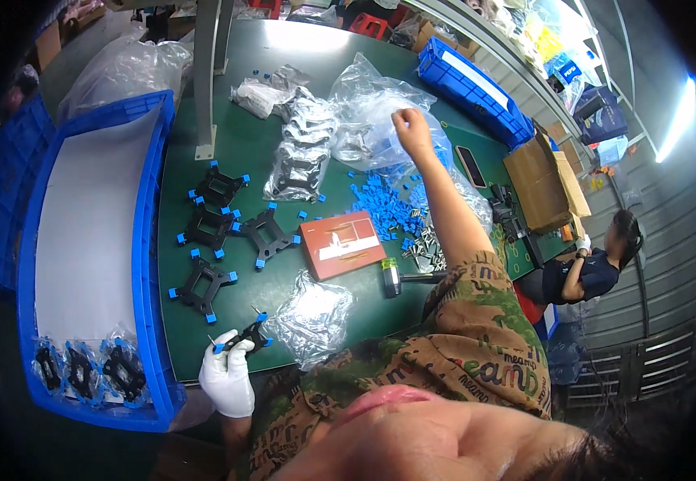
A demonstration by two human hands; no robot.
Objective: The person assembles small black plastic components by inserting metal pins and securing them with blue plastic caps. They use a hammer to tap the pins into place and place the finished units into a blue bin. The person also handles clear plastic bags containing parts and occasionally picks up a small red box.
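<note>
My left hand (227, 382), in a white glove, grips a black X-shaped bracket (250, 338) with blue end caps at the near table edge. A thin metal pin or screw sticks up from the bracket. My bare right hand (413, 131) is stretched far out over clear plastic bags (376, 104), its fingers curled closed; whatever they hold, if anything, is hidden. Under that forearm lie a heap of small blue caps (381, 210) and a pile of metal screws (425, 244). Several more capped brackets (202, 286) lie at the left of the green table (244, 216).
A reddish-brown box (341, 244) and a hammer-like tool (393, 277) lie mid-table, beside a bag of metal parts (312, 317). Bagged brackets (296, 172) sit farther back. A blue crate (151, 264) stands left, another (476, 92) far right. Nearby are a phone (470, 166), a cardboard box (536, 184) and a seated person (588, 272).
</note>
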